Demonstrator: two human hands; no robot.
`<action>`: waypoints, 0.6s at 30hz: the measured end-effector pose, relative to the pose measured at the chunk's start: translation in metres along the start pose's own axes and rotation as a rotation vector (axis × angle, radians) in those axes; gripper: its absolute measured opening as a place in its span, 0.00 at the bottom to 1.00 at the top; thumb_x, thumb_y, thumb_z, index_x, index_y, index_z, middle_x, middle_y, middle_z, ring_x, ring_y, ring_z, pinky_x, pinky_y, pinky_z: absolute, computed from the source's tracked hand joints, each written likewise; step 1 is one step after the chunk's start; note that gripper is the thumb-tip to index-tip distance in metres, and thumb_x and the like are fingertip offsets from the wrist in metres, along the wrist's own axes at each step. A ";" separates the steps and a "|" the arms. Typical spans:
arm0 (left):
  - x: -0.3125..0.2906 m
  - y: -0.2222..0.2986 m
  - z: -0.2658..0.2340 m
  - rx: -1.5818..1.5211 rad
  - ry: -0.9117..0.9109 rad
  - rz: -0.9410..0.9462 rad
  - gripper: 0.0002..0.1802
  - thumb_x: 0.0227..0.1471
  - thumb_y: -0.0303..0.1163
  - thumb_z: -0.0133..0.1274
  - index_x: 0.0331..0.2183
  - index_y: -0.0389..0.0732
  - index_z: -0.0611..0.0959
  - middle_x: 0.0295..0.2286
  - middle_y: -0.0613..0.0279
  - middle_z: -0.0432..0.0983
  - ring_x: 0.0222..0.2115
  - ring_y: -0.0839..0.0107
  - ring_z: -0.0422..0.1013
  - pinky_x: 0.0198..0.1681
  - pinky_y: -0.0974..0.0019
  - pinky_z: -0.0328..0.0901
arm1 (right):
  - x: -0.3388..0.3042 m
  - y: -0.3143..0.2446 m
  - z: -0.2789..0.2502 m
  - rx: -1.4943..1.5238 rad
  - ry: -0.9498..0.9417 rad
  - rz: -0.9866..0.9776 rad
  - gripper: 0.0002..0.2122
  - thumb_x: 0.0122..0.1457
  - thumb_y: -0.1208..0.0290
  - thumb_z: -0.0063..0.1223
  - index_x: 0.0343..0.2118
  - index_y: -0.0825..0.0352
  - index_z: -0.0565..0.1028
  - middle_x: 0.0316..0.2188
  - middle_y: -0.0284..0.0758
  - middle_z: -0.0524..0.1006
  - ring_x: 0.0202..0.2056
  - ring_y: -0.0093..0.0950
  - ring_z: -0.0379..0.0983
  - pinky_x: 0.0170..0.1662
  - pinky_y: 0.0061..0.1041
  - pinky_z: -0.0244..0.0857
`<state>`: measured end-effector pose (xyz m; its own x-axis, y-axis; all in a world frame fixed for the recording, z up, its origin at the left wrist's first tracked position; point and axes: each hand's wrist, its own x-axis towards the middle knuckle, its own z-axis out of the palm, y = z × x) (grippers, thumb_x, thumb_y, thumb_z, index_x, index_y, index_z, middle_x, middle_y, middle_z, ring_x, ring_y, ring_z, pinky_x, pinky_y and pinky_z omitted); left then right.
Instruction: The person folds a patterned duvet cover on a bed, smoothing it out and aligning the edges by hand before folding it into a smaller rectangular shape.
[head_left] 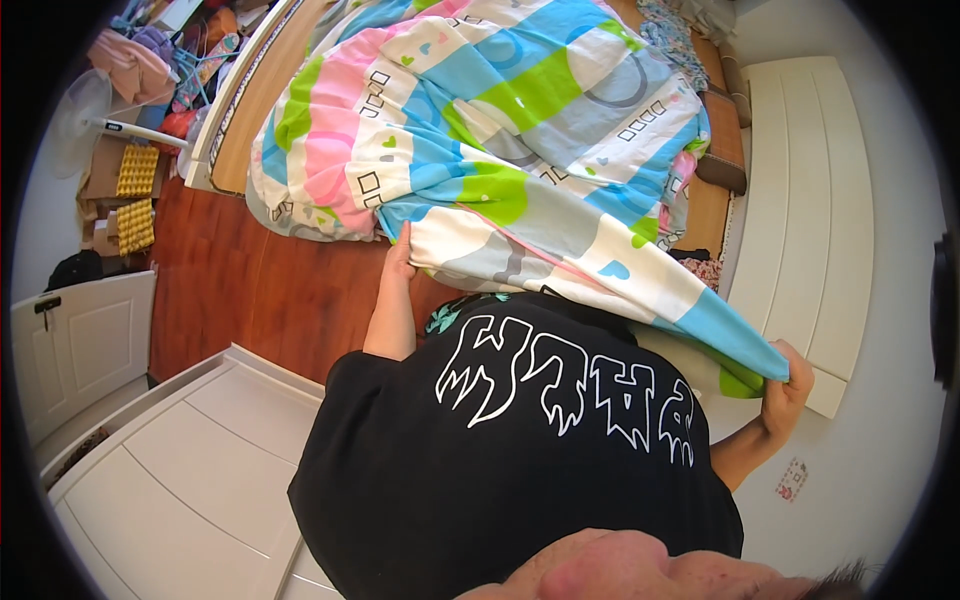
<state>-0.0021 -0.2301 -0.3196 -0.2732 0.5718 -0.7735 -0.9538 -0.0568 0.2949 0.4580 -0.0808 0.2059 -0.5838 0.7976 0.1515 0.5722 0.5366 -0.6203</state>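
A large duvet (560,150) in blue, green, pink, white and grey patches lies rumpled over the bed and drapes off its near side toward me. My left hand (398,258) is closed on the duvet's near edge, just in front of my body. Far out to the right, my right hand (788,388) grips a blue and green corner of it. Between the two hands the edge is stretched in a long slant across my waist. The fingertips of both hands are partly hidden by the fabric.
A wooden bed frame (228,120) shows at the left, with a brown cushion (722,142) at the right. A white fan (85,118) and piled clothes stand far left. White panels (805,220) line the right wall; a white cabinet (190,480) is near left. The floor (240,290) is reddish wood.
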 end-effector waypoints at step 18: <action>-0.052 -0.058 0.111 1.966 0.831 0.964 0.24 0.47 0.48 0.48 0.37 0.37 0.79 0.32 0.48 0.73 0.36 0.51 0.69 0.37 0.49 0.63 | -0.001 0.018 -0.020 0.111 -0.113 -0.086 0.10 0.51 0.69 0.50 0.26 0.72 0.73 0.13 0.32 0.64 0.15 0.22 0.57 0.19 0.21 0.47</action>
<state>0.0814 -0.1660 -0.2342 -0.8588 0.5111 0.0367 0.5092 0.8434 0.1716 0.4809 -0.0666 0.2096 -0.6928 0.7105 0.1238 0.4537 0.5627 -0.6910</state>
